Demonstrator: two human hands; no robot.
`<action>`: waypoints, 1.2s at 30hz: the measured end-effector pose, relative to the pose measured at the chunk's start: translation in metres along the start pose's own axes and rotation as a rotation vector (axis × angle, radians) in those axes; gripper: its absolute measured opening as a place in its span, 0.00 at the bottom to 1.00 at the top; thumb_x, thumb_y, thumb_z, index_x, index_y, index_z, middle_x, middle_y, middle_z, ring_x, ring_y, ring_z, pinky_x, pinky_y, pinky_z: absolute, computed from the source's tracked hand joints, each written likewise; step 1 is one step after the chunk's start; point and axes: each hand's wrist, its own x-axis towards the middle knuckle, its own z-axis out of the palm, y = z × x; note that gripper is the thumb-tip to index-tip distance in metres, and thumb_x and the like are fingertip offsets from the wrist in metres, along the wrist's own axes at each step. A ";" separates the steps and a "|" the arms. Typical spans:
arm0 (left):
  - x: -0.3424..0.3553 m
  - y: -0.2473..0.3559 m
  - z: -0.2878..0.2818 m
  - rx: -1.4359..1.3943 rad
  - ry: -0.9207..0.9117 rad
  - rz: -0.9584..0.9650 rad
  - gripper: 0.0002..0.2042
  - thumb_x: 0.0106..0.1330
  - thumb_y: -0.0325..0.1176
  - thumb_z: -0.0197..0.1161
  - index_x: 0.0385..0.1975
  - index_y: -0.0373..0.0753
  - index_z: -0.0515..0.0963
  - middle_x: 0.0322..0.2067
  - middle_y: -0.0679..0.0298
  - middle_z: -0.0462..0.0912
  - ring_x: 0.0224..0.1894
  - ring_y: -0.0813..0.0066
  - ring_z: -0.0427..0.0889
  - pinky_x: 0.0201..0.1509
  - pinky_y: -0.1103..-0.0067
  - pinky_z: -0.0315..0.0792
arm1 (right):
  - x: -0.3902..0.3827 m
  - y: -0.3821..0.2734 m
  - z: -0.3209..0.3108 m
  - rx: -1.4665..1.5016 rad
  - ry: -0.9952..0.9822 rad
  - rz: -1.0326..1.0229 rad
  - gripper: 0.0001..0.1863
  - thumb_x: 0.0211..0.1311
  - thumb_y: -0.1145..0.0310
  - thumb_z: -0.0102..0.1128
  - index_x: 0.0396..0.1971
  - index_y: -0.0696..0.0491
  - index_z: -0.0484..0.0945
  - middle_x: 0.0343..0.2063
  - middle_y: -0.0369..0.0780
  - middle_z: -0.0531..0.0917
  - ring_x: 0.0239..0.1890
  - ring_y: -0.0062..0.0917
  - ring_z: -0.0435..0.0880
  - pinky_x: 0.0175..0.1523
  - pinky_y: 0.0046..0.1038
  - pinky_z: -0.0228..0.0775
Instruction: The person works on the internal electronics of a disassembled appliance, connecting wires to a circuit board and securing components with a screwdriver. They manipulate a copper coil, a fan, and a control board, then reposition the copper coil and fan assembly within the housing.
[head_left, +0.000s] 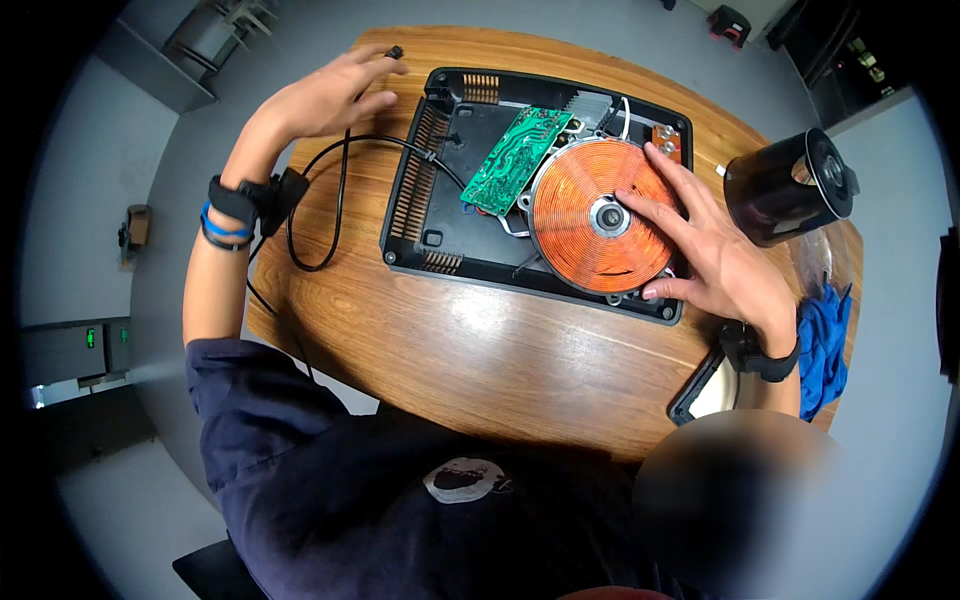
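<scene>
A round copper induction coil lies in the right half of an open black plastic housing. My right hand rests on the coil's right side with fingers spread, one fingertip near the centre hub and the thumb by the lower right rim. Left of the coil, a green circuit board sits tilted inside the housing. My left hand is beyond the housing's left side, fingers apart. A black power cord runs beneath it to a small black plug by the fingertips. Under the right palm, parts are hidden.
A black cylindrical container lies at the table's right edge. Below it are a clear plastic bag and a blue cloth. A dark-framed panel lies beneath my right wrist. The wooden table has a curved edge.
</scene>
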 end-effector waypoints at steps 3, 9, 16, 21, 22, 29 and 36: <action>-0.006 0.067 -0.021 -0.179 -0.060 0.206 0.33 0.87 0.47 0.67 0.86 0.44 0.68 0.86 0.43 0.67 0.87 0.42 0.69 0.90 0.56 0.68 | -0.001 -0.004 -0.001 -0.013 0.010 -0.008 0.66 0.41 0.58 0.96 0.87 0.37 0.71 0.92 0.53 0.52 0.90 0.60 0.59 0.90 0.57 0.62; -0.018 0.148 0.005 -0.248 -0.145 0.266 0.56 0.74 0.44 0.81 0.95 0.54 0.48 0.91 0.39 0.53 0.89 0.36 0.62 0.92 0.55 0.65 | 0.011 -0.014 0.001 0.009 -0.031 0.013 0.76 0.27 0.64 0.98 0.88 0.32 0.69 0.94 0.51 0.48 0.92 0.61 0.54 0.92 0.57 0.58; 0.004 0.145 0.019 -0.381 -0.215 0.340 0.56 0.76 0.43 0.80 0.95 0.55 0.44 0.90 0.36 0.53 0.83 0.32 0.72 0.86 0.54 0.73 | 0.023 -0.020 -0.006 -0.052 -0.053 -0.056 0.73 0.34 0.64 0.97 0.89 0.33 0.68 0.93 0.52 0.49 0.92 0.62 0.53 0.91 0.60 0.57; 0.001 0.153 0.013 -0.380 -0.272 0.293 0.56 0.77 0.42 0.78 0.95 0.55 0.43 0.90 0.36 0.54 0.77 0.30 0.79 0.81 0.53 0.79 | 0.030 -0.021 -0.002 -0.097 -0.078 -0.084 0.73 0.31 0.63 0.97 0.88 0.33 0.69 0.93 0.50 0.51 0.92 0.63 0.52 0.91 0.63 0.56; 0.001 0.152 0.015 -0.389 -0.267 0.305 0.55 0.77 0.42 0.78 0.95 0.55 0.43 0.90 0.35 0.54 0.77 0.30 0.80 0.80 0.53 0.79 | 0.031 -0.023 -0.006 -0.118 -0.088 -0.085 0.73 0.31 0.63 0.97 0.88 0.33 0.70 0.93 0.50 0.51 0.92 0.63 0.52 0.91 0.64 0.56; 0.004 0.150 0.022 -0.405 -0.196 0.336 0.54 0.74 0.41 0.80 0.93 0.47 0.48 0.88 0.32 0.57 0.78 0.30 0.78 0.81 0.54 0.79 | 0.039 -0.030 -0.008 -0.220 -0.111 -0.125 0.71 0.30 0.64 0.97 0.86 0.33 0.72 0.90 0.49 0.58 0.87 0.66 0.61 0.86 0.64 0.68; 0.004 0.144 0.031 -0.467 -0.053 0.378 0.49 0.71 0.32 0.75 0.91 0.40 0.54 0.87 0.35 0.62 0.82 0.38 0.75 0.85 0.60 0.75 | 0.036 -0.037 -0.019 -0.252 -0.050 -0.139 0.75 0.20 0.63 0.97 0.84 0.30 0.76 0.83 0.47 0.68 0.86 0.63 0.64 0.83 0.65 0.72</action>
